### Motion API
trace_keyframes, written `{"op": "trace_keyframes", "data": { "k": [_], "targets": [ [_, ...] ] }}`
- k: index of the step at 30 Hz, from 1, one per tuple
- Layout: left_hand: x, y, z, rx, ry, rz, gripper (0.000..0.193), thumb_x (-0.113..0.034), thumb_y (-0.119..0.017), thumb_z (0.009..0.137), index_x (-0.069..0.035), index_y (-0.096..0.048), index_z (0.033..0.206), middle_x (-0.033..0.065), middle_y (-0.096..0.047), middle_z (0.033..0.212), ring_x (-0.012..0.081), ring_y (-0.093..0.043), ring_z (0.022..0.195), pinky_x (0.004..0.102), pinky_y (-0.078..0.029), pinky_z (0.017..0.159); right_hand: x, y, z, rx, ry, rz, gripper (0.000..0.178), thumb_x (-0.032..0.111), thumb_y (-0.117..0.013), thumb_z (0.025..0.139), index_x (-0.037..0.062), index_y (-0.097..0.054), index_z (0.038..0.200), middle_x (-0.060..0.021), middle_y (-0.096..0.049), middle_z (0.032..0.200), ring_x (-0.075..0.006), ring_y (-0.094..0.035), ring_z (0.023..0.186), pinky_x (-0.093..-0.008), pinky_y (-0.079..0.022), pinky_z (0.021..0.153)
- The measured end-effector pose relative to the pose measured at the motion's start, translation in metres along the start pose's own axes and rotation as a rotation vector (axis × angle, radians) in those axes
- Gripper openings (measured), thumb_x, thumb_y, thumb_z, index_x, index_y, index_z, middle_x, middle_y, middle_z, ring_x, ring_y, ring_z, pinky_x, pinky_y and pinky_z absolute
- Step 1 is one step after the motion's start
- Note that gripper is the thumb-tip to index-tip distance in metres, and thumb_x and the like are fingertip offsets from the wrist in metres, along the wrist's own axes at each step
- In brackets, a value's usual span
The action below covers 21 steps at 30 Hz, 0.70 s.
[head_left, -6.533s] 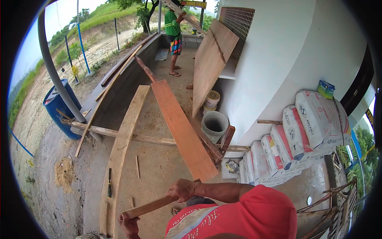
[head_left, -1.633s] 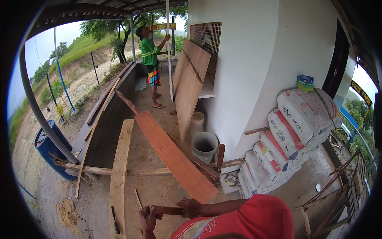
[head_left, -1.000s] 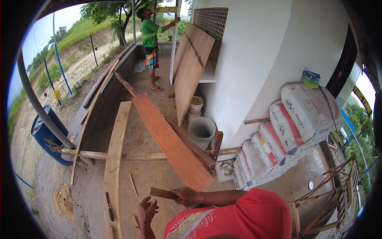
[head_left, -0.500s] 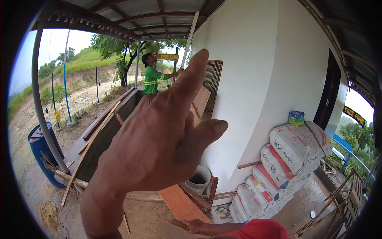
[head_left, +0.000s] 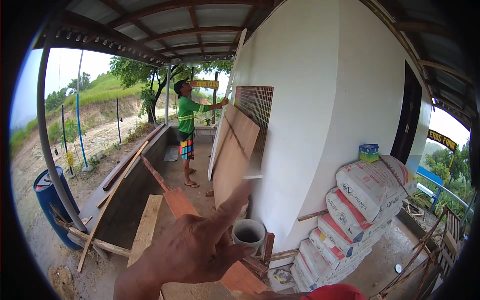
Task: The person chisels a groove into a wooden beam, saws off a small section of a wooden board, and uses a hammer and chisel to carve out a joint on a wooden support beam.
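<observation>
My left hand [head_left: 185, 250] is raised at the lower middle, its back toward me. The index finger stretches up and to the right, blurred at its tip, and the thumb stands apart from it. No object is in it; the other fingers are hidden. Beyond its fingers stands a grey round container [head_left: 248, 234], and below lies a reddish-brown board [head_left: 243, 274]. Of my right arm only the red sleeve [head_left: 335, 292] and a sliver of forearm show at the lower edge. A co-worker in green [head_left: 191, 112] grips a long pale board [head_left: 231, 82] against the wall.
Stacked bags [head_left: 375, 187] stand at the right, topped by a small blue-green box [head_left: 369, 153]. A plywood sheet [head_left: 235, 150] leans by the window grille [head_left: 257, 102]. A blue drum [head_left: 54, 200] stands left of a low wall [head_left: 112, 200]. A plank [head_left: 145, 225] slants nearby.
My left hand has dropped lower, uncovering the co-worker's legs and the plywood. My right hand, seen earlier at a piece of wood, has slipped below the lower edge.
</observation>
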<state>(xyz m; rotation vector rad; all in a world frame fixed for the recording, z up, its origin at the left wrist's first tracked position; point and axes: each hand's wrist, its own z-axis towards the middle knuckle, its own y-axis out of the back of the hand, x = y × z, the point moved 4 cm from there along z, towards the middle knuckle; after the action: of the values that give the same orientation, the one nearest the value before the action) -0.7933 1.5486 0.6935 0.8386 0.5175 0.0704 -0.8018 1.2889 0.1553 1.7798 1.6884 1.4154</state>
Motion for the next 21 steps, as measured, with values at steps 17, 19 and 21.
{"op": "trace_keyframes", "data": {
  "k": [17, 19, 21],
  "targets": [
    [0.108, -0.329, -0.481, -0.556, 1.903, -0.874, 0.051, -0.033, -0.058, 0.097, 0.0, -0.048, 0.135, 0.0174, -0.061, 0.125, 0.0288, -0.058, 0.106, 0.0444, -0.049, 0.091, -0.015, -0.03, 0.039, 0.178, 0.026, -0.212, 0.086, 0.044, -0.058, 0.084, 0.0008, -0.025, 0.15, -0.0254, -0.068, 0.104, -0.0397, -0.067, 0.093, -0.0492, -0.055, 0.077],
    [0.1, -0.336, -0.494, -0.642, 1.935, -0.886, 0.052, -0.033, -0.057, 0.097, 0.0, -0.047, 0.137, 0.0174, -0.06, 0.126, 0.0289, -0.058, 0.107, 0.0447, -0.05, 0.092, -0.007, -0.029, 0.049, 0.283, 0.051, -0.275, 0.08, 0.043, -0.059, 0.082, 0.0003, -0.033, 0.145, -0.0251, -0.067, 0.108, -0.0382, -0.067, 0.098, -0.0485, -0.055, 0.08],
    [0.093, -0.341, -0.504, -0.699, 1.946, -0.889, 0.053, -0.033, -0.056, 0.098, 0.0, -0.046, 0.138, 0.0174, -0.06, 0.127, 0.0291, -0.058, 0.107, 0.045, -0.05, 0.092, -0.007, -0.033, 0.063, 0.315, 0.06, -0.311, 0.077, 0.042, -0.06, 0.082, 0.0, -0.036, 0.142, -0.0247, -0.067, 0.108, -0.0378, -0.067, 0.099, -0.0485, -0.055, 0.081]
  ]
}}
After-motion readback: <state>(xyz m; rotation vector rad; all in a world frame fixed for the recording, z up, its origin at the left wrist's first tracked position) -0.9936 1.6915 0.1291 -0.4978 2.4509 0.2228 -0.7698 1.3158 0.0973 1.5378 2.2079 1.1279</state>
